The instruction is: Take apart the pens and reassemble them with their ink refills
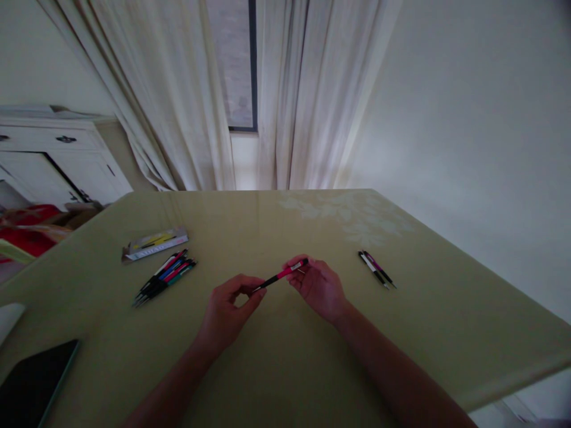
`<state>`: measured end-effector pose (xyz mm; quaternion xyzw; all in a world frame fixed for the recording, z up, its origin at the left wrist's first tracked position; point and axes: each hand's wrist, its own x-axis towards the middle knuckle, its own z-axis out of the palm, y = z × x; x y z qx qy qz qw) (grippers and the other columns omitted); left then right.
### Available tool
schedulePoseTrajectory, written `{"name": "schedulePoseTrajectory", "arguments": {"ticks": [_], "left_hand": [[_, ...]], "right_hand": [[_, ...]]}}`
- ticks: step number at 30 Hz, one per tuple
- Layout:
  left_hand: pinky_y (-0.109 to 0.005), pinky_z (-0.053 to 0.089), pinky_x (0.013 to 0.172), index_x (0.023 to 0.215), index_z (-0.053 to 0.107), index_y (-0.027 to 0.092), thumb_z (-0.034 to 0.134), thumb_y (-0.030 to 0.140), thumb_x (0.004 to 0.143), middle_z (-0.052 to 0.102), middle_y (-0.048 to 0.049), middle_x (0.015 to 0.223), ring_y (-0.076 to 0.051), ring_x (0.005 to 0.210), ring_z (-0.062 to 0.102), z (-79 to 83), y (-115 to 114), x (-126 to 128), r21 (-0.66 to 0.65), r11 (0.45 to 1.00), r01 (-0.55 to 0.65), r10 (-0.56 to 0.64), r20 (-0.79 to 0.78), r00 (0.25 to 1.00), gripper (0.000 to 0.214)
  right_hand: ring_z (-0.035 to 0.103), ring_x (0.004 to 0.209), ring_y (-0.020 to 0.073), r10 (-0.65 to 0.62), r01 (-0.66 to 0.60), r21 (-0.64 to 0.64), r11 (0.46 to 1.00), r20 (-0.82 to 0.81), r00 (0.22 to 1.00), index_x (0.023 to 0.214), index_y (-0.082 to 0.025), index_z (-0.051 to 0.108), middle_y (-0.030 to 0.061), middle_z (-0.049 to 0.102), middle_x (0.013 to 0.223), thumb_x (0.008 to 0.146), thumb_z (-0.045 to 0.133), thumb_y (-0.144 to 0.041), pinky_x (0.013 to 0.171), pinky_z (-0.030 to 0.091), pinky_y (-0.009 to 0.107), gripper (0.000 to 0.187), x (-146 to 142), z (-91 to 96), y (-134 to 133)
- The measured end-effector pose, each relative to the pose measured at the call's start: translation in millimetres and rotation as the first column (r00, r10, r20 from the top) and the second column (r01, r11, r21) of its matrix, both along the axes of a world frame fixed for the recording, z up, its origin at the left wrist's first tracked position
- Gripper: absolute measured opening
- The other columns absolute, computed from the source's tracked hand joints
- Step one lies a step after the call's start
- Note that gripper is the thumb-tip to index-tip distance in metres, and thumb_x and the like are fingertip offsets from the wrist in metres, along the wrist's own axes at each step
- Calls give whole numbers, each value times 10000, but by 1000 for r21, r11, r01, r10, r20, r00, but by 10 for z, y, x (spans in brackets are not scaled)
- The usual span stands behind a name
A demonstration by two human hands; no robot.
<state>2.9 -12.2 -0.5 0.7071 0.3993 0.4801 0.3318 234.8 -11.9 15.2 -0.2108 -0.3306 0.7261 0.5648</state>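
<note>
A pink and black pen (284, 273) is held slantwise above the table, its pointed end at the left and its black end at the upper right. My left hand (228, 309) pinches the pointed end between thumb and forefinger. Around the pink barrel near the other end curl the fingers of my right hand (322, 290), palm turned partly up. To the right, two pens (375, 268), one white and black and one purple and black, lie side by side. On the left is a pile of several pens (166, 277) in mixed colours, close to a printed pen box (156, 244).
The pale green table (250, 220) runs back to the curtains (169, 107) and the window. A dark phone or tablet (40, 380) lies at the near left, below a white object (9, 318). A white cabinet (84, 151) stands behind at left.
</note>
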Motion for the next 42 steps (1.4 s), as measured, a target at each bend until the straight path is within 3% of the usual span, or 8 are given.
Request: {"name": "schedulePoseTrajectory", "arguments": {"ticks": [5,12,23,27,37,42], "left_hand": [[-273,587,720,963,779,219,743,274,889,751,-16,815,-154,740,717,2,-7,-1,13,1000,-1,1,-1,1000,99],[-268,591,732,985,771,224,747,271,893,753,-15,834,-150,755,720,5,-5,7,9,1000,8,-8,4,1000,106],[-284,595,741,995,770,227,747,283,897,753,-20,842,-159,765,719,-53,16,-27,28,1000,-5,5,9,1000,115],[-278,591,737,996,766,229,744,274,901,753,-18,847,-155,762,716,-35,2,-19,30,1000,11,-11,6,1000,108],[-285,607,719,968,774,206,746,284,890,762,-35,828,-166,741,723,55,-23,-13,27,1000,-1,1,7,1000,114],[-279,606,717,969,777,216,752,279,885,764,-29,828,-163,737,726,52,-38,-9,29,1000,-7,7,0,1000,108]], "right_hand": [[700,903,138,100,-100,-1,995,-95,990,916,-195,722,35,744,1016,904,686,-348,884,572,224,158,22,58,-30],[693,916,130,142,-141,21,990,-143,979,926,-165,714,56,731,1025,895,686,-361,889,564,199,201,17,70,-40],[697,916,128,107,-106,17,994,-140,984,905,-190,692,35,735,1018,906,679,-328,899,564,210,139,9,60,-33],[701,903,136,122,-120,20,993,-152,981,916,-182,696,47,736,1017,905,679,-381,894,570,215,200,10,84,-45],[694,900,127,104,-103,19,995,-149,983,898,-183,701,37,724,997,890,697,-332,895,564,203,149,-1,75,-50],[684,869,124,70,-68,20,997,-77,995,870,-202,676,27,708,984,919,684,-354,883,571,222,160,9,90,-59]]}}
